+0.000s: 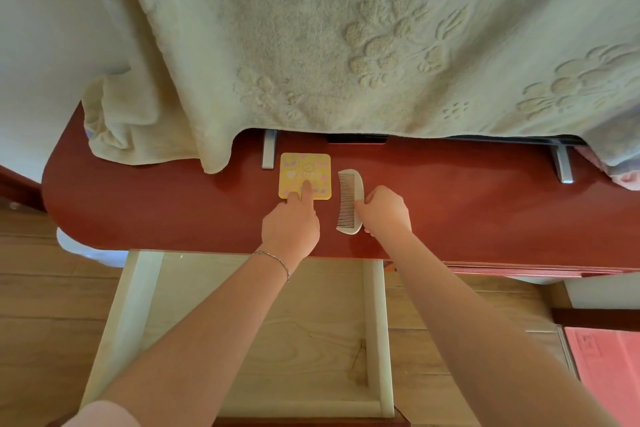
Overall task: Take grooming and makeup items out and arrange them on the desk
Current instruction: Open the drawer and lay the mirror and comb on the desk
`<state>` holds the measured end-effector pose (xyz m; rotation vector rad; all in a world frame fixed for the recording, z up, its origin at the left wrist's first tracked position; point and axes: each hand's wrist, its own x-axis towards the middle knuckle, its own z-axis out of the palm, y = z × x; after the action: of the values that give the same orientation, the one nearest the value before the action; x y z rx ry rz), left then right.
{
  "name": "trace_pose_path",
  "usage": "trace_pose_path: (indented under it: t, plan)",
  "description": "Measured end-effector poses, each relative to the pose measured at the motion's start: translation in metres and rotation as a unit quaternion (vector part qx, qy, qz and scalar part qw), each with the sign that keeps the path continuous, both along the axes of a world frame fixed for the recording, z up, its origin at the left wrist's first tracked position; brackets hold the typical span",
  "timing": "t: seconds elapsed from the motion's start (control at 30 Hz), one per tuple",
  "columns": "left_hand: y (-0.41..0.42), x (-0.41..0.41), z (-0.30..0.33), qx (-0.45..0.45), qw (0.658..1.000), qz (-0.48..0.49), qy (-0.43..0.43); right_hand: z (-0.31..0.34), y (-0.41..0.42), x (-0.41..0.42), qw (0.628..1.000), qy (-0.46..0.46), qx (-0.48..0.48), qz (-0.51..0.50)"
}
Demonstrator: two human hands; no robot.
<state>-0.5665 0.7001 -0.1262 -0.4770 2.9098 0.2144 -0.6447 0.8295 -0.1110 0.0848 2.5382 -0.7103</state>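
Observation:
A yellow square compact point(304, 170) with pink and white flower marks lies flat on the red desk point(156, 204). My left hand point(290, 227) presses its near edge with two straight fingers. Just to the right lies a pale comb point(349, 199), teeth facing left. My right hand point(384, 210) holds the comb's right spine with curled fingers. Below the desk edge an open wooden drawer point(263, 333) shows a bare bottom.
A cream embossed towel point(329, 38) drapes over something at the back of the desk, with two metal feet point(269, 149) showing beneath it. A pink sheet point(606, 367) lies at the lower right. Wooden floor lies to the left.

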Motion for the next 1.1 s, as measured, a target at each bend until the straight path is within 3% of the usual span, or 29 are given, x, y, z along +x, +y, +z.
trace_pose_path:
  t: [0.13, 0.23, 0.33, 0.6, 0.77, 1.1]
  plan:
    - [-0.016, 0.024, -0.002, -0.023, 0.991, -0.063, 0.118, 0.007, 0.005, 0.022, 0.99, 0.135, -0.019, 0.026]
    - [-0.031, 0.046, -0.004, -0.041, 0.971, -0.113, 0.206, 0.004, 0.007, 0.054, 0.954, 0.251, -0.067, 0.15]
    - [-0.043, 0.074, -0.003, -0.074, 0.96, -0.149, 0.225, -0.005, 0.01, 0.089, 0.92, 0.298, -0.055, 0.248]
    - [-0.061, 0.15, -0.009, -0.032, 0.968, -0.197, 0.151, -0.018, 0.013, 0.158, 0.913, 0.221, 0.022, 0.343]
    - [-0.059, 0.202, -0.016, -0.011, 0.967, -0.237, 0.092, -0.022, 0.019, 0.202, 0.88, 0.162, 0.058, 0.443]
    - [-0.069, 0.261, -0.033, 0.004, 0.949, -0.315, -0.03, -0.032, 0.043, 0.254, 0.846, 0.102, 0.114, 0.511]
